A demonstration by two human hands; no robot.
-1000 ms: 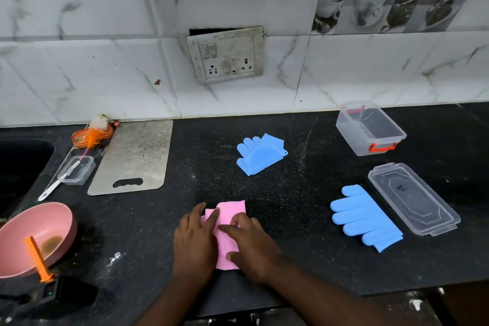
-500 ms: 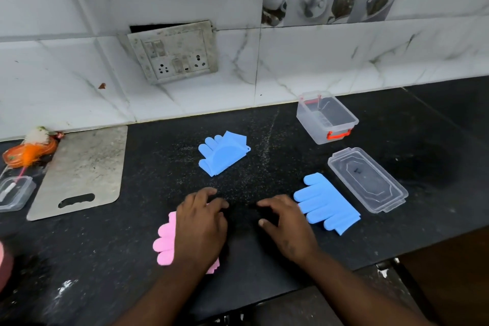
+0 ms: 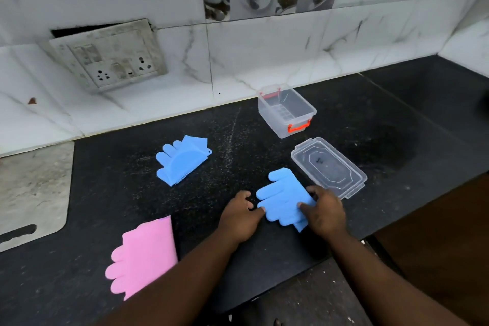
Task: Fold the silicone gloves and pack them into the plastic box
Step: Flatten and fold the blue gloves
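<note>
A blue silicone glove (image 3: 283,194) lies flat on the black counter in front of me. My right hand (image 3: 324,212) grips its cuff end, thumb on top. My left hand (image 3: 240,216) pinches the glove's near fingertip. A folded blue glove (image 3: 181,160) lies farther back on the left. A pink glove (image 3: 144,255) lies flat at the near left, untouched. The clear plastic box (image 3: 287,110) with orange latches stands open near the wall, with nothing inside. Its clear lid (image 3: 328,167) lies just behind my right hand.
A grey cutting board (image 3: 29,193) lies at the left edge. A loose socket plate (image 3: 108,54) hangs on the tiled wall. The counter's front edge runs just below my forearms.
My left hand has let go of the pink glove and moved right. Both hands have taken hold of the flat blue glove, which has shifted toward me. The camera view has swung right.
</note>
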